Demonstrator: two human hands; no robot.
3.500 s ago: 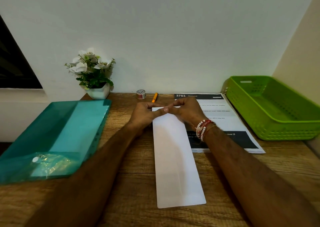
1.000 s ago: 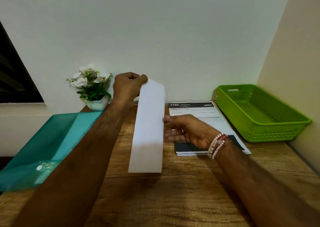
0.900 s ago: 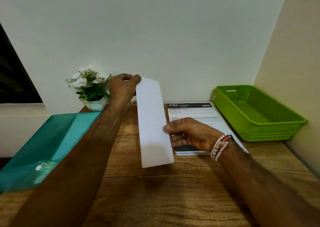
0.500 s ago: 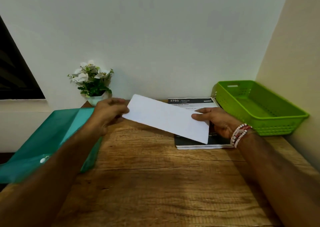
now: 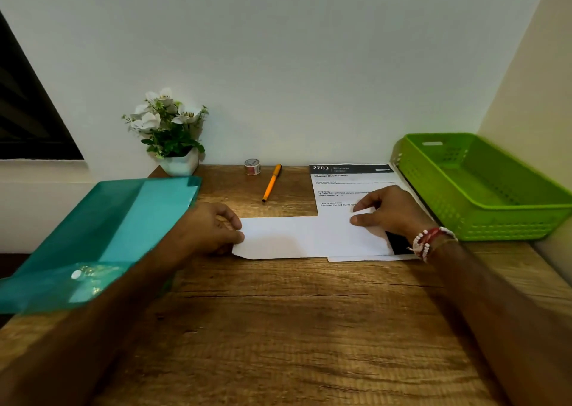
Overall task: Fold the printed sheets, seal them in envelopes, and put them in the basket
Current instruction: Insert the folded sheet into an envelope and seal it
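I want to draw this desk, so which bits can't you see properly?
All in the head view:
- Printed sheet: lower half covered by the folded paper and the right hand; its small print is too small to read.
- Folded paper: its ends lie partly under the left hand and the right hand.
- Green basket: right end cut off by the picture edge.
- Teal folder: left part cut off; contents blurred through the plastic.
- Tape roll: pattern too small to tell.
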